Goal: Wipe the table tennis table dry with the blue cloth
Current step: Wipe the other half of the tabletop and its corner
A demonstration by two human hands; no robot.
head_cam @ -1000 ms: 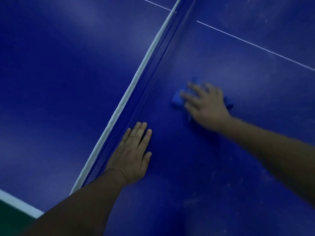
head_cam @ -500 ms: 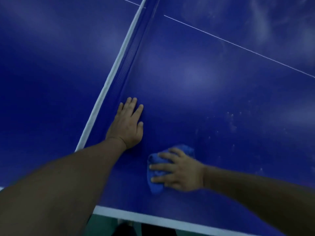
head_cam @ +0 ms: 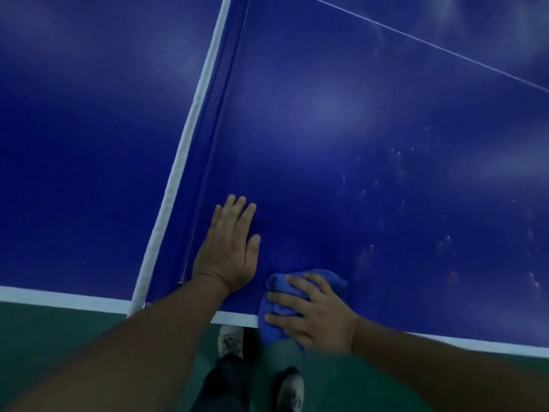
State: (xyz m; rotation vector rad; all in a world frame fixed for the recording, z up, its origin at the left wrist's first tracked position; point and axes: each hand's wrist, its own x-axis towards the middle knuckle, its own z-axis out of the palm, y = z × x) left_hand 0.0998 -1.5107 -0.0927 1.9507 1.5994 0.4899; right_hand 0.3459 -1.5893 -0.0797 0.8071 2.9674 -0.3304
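Right hand [head_cam: 315, 313] is pressing down on the bunched-up blue cloth [head_cam: 274, 288], fingers spread over the top of it rather than clenching it. That's happening right at the near edge of the table tennis table [head_cam: 356, 129], and part of the cloth is hanging over the white edge line [head_cam: 445, 341]. Left hand [head_cam: 228, 251] is lying flat and relaxed on the surface just beside it, holding nothing, close to the net [head_cam: 214, 93]. Further out to the right, water specks [head_cam: 398, 162] are sitting on the blue, so I'm guessing plenty is left to do.

My worry: with the cloth partly off the edge, 1 more pull toward the body could be dropping it onto the floor [head_cam: 44, 337]. And if it's getting soaked, it's just smearing water around. No buckets or other containers are showing anywhere.
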